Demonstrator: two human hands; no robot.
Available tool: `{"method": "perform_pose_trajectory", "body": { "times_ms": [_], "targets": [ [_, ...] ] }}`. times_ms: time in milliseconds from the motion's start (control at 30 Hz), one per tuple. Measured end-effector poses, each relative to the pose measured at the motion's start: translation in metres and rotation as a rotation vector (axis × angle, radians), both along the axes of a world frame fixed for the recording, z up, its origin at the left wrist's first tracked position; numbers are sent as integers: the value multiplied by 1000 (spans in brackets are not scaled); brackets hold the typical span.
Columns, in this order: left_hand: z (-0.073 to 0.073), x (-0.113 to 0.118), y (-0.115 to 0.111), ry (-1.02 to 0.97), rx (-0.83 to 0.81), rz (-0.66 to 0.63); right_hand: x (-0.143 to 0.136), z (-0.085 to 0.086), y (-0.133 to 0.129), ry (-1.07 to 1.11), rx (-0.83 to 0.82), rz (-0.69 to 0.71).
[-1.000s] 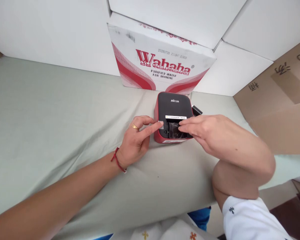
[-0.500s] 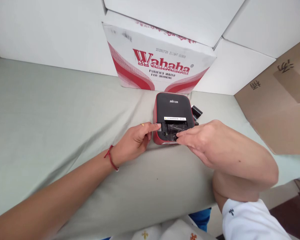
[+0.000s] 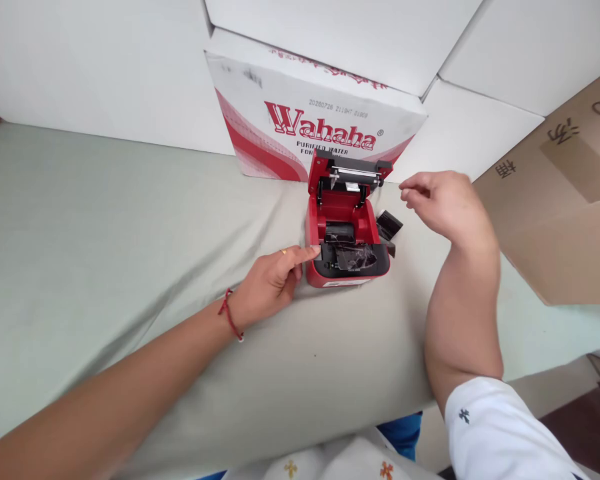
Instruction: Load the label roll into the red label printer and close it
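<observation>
1 red/blk printer [image 3: 364, 230], lid [image 3: 323, 175] up, on cloth [image 3: 130, 220] by box [image 3: 323, 123]
L hand [image 3: 273, 283]: fingertip on corner tab [image 3: 319, 256], grip unclear; R hand [image 3: 445, 203]: half-curled, empty, apart; best brace it w/ L, keep blk film [image 3: 357, 257] clear of lid

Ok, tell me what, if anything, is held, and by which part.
No clear hold shows: the left hand touches the red device at its left edge; the right hand, apart, appears empty.

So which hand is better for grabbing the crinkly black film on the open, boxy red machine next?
Probably the right hand: it's off the machine and looks empty. The left hand is nearer, but touching the machine's small grey tab.
</observation>
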State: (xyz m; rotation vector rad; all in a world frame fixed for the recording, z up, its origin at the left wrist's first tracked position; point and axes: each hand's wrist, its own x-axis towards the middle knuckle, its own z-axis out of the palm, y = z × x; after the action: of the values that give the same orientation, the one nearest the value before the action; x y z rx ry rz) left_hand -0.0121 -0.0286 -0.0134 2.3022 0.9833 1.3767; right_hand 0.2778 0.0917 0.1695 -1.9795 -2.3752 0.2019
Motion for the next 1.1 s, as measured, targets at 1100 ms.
{"method": "perform_pose_trajectory", "body": {
  "times_ms": [1100],
  "targets": [
    [98,36,5,307,73,254,35,10,4,13,-115,153]
  ]
}}
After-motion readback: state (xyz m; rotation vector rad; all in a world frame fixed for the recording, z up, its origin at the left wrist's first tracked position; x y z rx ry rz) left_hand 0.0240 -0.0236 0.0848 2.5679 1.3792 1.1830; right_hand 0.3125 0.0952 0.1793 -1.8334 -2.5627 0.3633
